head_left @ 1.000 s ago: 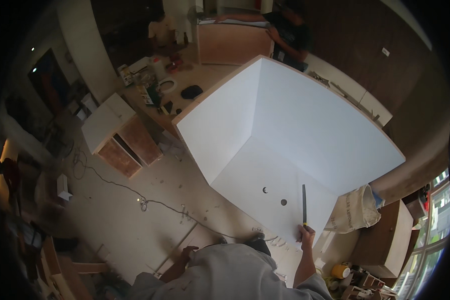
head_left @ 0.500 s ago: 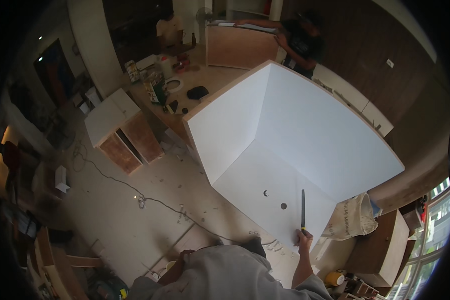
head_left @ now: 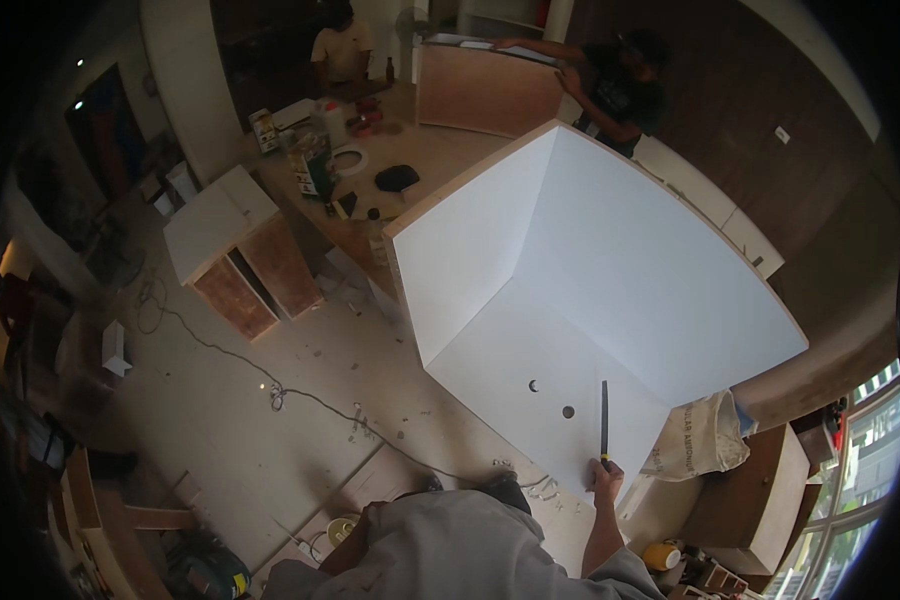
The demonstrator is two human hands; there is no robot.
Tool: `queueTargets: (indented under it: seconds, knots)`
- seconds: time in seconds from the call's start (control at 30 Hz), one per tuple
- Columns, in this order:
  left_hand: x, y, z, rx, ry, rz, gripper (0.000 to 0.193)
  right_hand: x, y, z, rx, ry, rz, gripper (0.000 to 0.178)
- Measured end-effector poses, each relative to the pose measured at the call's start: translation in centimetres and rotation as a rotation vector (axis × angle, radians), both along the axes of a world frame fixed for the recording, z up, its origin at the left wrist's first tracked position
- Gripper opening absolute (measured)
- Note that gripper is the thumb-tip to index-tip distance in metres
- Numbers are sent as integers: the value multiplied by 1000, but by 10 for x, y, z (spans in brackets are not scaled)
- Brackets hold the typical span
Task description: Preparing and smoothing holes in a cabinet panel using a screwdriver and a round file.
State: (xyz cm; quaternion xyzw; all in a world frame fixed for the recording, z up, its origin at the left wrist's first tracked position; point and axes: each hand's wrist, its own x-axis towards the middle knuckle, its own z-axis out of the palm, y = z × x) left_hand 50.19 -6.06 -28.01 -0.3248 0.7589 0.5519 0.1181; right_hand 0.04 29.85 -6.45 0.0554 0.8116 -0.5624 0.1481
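Note:
In my right hand [head_left: 606, 480] is a file [head_left: 604, 415], its long dark blade pointing away from me and its handle end yellow and black. The blade is over the white panel with two round holes [head_left: 568, 412], close to its right side; whether it touches the surface I cannot tell. This panel belongs to a large white-lined cabinet box [head_left: 660, 260] with raw wooden edges, tilted in front of me. My left hand [head_left: 373, 512] is low beside my body, its fingers mostly hidden by my grey shirt.
A small wooden cabinet [head_left: 232, 235] stands at the left. A cable [head_left: 320, 402] runs over the floor among scraps. Behind is a workbench [head_left: 420, 150] with containers. One person [head_left: 620, 90] handles a curved panel [head_left: 485, 90]; another sits farther back. A sack [head_left: 705, 437] lies at right.
The view has shifted slightly, and the cabinet box's upper part appears a little farther right. My right hand keeps its hold on the file, which has hardly moved.

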Motion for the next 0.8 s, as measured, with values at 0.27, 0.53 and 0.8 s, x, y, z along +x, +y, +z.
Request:
queueTargets:
  seconds: [0.27,0.53,0.8]
  knots:
    - [-6,-10,-1,8,-12,-7,54,3,-4,0,97,67,-6,34]
    - [-8,-20,0,10,-19,-33,54,8,-11,6,146,81,-49,33]
    - [-11,-29,4,10,-27,-54,54,6,-10,4,180,103,-39,38]
